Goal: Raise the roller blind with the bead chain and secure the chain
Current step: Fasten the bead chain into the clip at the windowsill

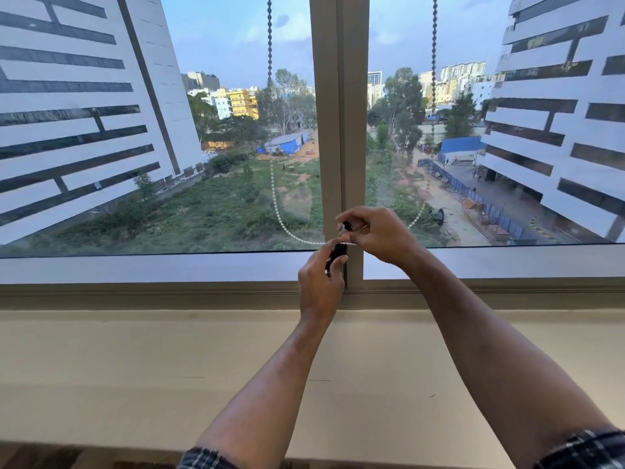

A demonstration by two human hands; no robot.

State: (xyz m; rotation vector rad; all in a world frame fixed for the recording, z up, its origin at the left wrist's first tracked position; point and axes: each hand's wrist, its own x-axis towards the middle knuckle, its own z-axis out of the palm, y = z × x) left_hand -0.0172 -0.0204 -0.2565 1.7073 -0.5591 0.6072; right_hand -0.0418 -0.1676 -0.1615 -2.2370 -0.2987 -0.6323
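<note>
Head view is showing both hands meeting at the mullion, just above the sill. The left hand is curling its fingers around a small black clip, probably the chain holder. The right hand is pinching the chain, whose white loop is sagging across the glass from both sides.
</note>
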